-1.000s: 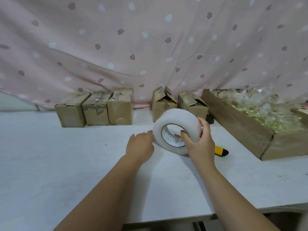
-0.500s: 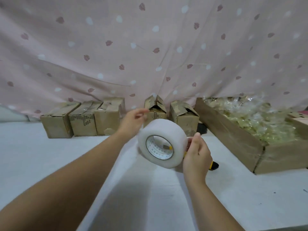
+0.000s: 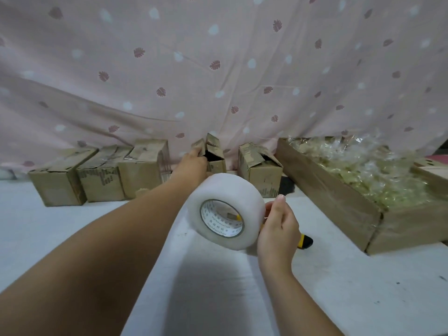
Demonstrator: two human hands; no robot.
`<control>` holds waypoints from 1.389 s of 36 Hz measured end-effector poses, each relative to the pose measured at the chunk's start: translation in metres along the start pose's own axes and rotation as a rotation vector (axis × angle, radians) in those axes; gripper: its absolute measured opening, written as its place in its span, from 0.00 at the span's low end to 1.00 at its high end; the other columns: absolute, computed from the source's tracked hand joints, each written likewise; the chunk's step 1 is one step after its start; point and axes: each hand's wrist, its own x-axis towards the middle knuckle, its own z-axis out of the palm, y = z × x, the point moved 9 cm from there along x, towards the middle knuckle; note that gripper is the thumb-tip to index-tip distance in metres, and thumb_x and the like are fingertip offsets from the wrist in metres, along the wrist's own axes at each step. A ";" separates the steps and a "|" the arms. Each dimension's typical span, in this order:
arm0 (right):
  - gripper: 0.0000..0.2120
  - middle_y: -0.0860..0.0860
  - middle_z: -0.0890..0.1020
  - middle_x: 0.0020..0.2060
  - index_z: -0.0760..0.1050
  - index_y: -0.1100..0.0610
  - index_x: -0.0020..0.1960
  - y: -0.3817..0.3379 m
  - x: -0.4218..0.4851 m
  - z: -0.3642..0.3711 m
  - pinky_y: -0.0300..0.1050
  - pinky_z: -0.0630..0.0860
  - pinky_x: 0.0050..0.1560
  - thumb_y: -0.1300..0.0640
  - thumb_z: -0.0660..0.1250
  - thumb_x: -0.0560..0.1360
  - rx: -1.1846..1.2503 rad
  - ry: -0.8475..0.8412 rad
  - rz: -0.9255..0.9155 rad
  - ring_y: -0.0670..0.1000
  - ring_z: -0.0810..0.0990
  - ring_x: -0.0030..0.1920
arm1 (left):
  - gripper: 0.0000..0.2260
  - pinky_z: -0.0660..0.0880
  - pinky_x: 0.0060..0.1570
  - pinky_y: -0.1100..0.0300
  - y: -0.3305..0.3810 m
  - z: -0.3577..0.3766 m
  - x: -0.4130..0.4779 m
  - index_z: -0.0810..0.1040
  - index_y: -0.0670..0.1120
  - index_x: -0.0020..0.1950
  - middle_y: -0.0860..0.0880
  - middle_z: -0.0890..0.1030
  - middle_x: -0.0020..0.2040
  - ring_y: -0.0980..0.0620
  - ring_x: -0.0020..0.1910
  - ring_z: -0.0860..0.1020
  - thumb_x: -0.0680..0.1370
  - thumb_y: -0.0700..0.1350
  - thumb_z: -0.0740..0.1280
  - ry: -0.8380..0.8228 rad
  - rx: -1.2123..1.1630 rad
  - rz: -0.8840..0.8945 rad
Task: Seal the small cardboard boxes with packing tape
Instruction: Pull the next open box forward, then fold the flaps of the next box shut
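I note: right grip [image 3: 278,229] holds the tape roll [image 3: 225,212] above the table [image 3: 72,226]; core print too small to read. Left grip [image 3: 194,163] clasps a flap of the open box [image 3: 215,156] in the back row; box print illegible.

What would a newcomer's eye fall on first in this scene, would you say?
The big white roll of packing tape, held up in the middle by the right hand, draws the eye first. Behind it the left hand grips a flap of an open small box in the row against the pink curtain. At the right lies a long carton full of clear plastic packets.
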 end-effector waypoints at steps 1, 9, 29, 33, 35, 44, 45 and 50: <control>0.23 0.48 0.76 0.31 0.72 0.54 0.36 0.000 0.000 0.000 0.44 0.67 0.35 0.45 0.51 0.82 -0.001 0.000 -0.002 0.49 0.74 0.35 | 0.19 0.69 0.62 0.46 -0.001 0.000 -0.001 0.73 0.38 0.65 0.42 0.57 0.75 0.39 0.69 0.64 0.79 0.49 0.64 -0.002 -0.009 -0.002; 0.23 0.49 0.75 0.29 0.73 0.55 0.35 -0.002 -0.001 0.000 0.43 0.67 0.34 0.46 0.52 0.83 -0.006 -0.006 -0.022 0.48 0.73 0.34 | 0.20 0.60 0.69 0.50 -0.016 -0.016 -0.014 0.69 0.38 0.65 0.37 0.48 0.75 0.36 0.73 0.56 0.80 0.50 0.64 0.030 -0.078 -0.054; 0.15 0.51 0.77 0.37 0.71 0.55 0.44 -0.010 -0.007 -0.012 0.46 0.64 0.38 0.47 0.54 0.83 -0.096 0.064 -0.147 0.55 0.76 0.42 | 0.29 0.52 0.73 0.58 -0.043 -0.149 -0.143 0.62 0.39 0.75 0.50 0.42 0.79 0.53 0.78 0.49 0.79 0.51 0.65 0.358 -0.181 -0.004; 0.22 0.54 0.76 0.45 0.73 0.58 0.51 -0.017 -0.014 -0.021 0.44 0.63 0.43 0.40 0.54 0.78 -0.072 0.116 -0.173 0.53 0.73 0.47 | 0.34 0.55 0.73 0.56 -0.053 -0.140 -0.181 0.56 0.41 0.78 0.54 0.40 0.79 0.51 0.78 0.50 0.78 0.52 0.66 0.272 -0.121 -0.012; 0.29 0.56 0.75 0.48 0.73 0.60 0.55 -0.025 -0.020 -0.024 0.43 0.64 0.47 0.36 0.52 0.73 -0.083 0.136 -0.232 0.51 0.70 0.49 | 0.37 0.52 0.72 0.60 -0.055 -0.133 -0.201 0.49 0.43 0.79 0.54 0.39 0.79 0.53 0.77 0.48 0.78 0.51 0.67 0.233 -0.142 -0.021; 0.20 0.54 0.77 0.51 0.76 0.61 0.57 -0.082 -0.102 0.027 0.36 0.63 0.54 0.49 0.58 0.74 -0.216 -0.193 -0.665 0.52 0.71 0.54 | 0.43 0.47 0.71 0.66 -0.052 -0.091 -0.249 0.44 0.41 0.79 0.55 0.38 0.78 0.56 0.77 0.45 0.76 0.48 0.71 0.062 -0.240 -0.014; 0.21 0.51 0.77 0.53 0.75 0.59 0.59 -0.087 -0.111 0.035 0.36 0.64 0.56 0.47 0.57 0.74 -0.222 -0.277 -0.668 0.51 0.71 0.55 | 0.43 0.48 0.71 0.66 -0.052 -0.089 -0.251 0.45 0.41 0.79 0.55 0.38 0.78 0.55 0.77 0.46 0.76 0.49 0.71 0.054 -0.237 -0.011; 0.30 0.41 0.70 0.64 0.68 0.50 0.72 -0.102 -0.152 0.064 0.23 0.50 0.63 0.37 0.54 0.74 -0.299 -0.617 -0.729 0.40 0.62 0.64 | 0.42 0.49 0.74 0.61 -0.053 -0.080 -0.261 0.49 0.46 0.79 0.55 0.43 0.79 0.52 0.78 0.47 0.74 0.51 0.72 0.008 -0.268 0.020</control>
